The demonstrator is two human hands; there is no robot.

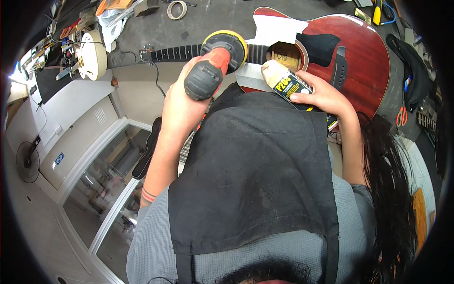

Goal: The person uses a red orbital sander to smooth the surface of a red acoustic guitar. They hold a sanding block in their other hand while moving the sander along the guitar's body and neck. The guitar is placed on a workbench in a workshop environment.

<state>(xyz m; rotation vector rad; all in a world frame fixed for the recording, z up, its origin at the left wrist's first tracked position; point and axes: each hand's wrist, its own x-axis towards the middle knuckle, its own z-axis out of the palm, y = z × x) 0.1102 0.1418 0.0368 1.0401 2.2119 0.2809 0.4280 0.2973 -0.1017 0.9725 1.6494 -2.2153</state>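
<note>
My left hand (183, 106) is wrapped round a red and black handheld power polisher (205, 78). Its round yellow-rimmed pad (240, 39) is turned upward and away from me, above the guitar neck. My right hand (326, 97) grips a bottle (289, 85) with a black and yellow label and a cream-coloured end, tilted near the soundhole. Below both hands lies a dark red acoustic guitar (362, 71) without visible strings, its fretboard (172, 53) reaching left. White paper sheets (276, 28) cover parts of its top beside the fretboard.
A tape roll (177, 10) lies on the grey bench at the back. A cream guitar body (91, 56) and scattered tools are at far left. Red-handled scissors (401, 116) and a black bag (410, 71) lie at right. A thin cable (157, 78) hangs over the bench's near edge.
</note>
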